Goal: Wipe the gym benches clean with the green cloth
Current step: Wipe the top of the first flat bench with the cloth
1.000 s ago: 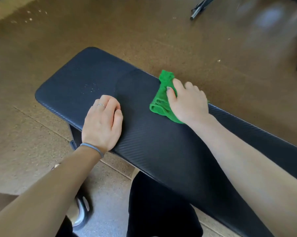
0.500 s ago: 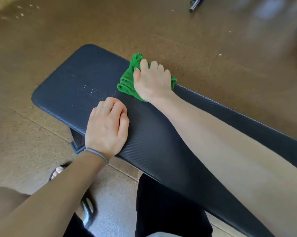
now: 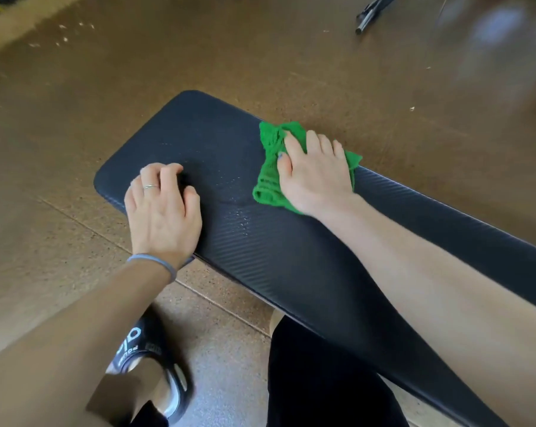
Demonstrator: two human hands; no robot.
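Gym bench, black padded top with fine ribbed texture, here serving as the table point(image 3: 291, 257): runs from its rounded end at upper left toward lower right, standing on a brown speckled floor point(image 3: 260, 57). Faint pale specks and smears show on the pad between the two hands. Green cloth point(image 3: 268, 177): bunched and crumpled, lying on the far edge of the table near the rounded end, part of it showing past the fingers on the far side. Right hand point(image 3: 314, 174): palm down on the green cloth, fingers spread and fairly straight, pressing it flat to the pad rather than clutching it. Left hand point(image 3: 161, 211): on the near edge of the table close to the rounded end, apart from the cloth, fingers curled with tips on the pad, grasping nothing; thin ring point(image 3: 149, 187) on one finger, grey-blue band point(image 3: 155, 262) at the wrist. Black sandal point(image 3: 155, 365) with pale lettering on the floor below the left forearm; dark trouser leg point(image 3: 322, 380) under the table's near side. Dark metal tube point(image 3: 366, 16) on the floor at upper right, well apart from the table
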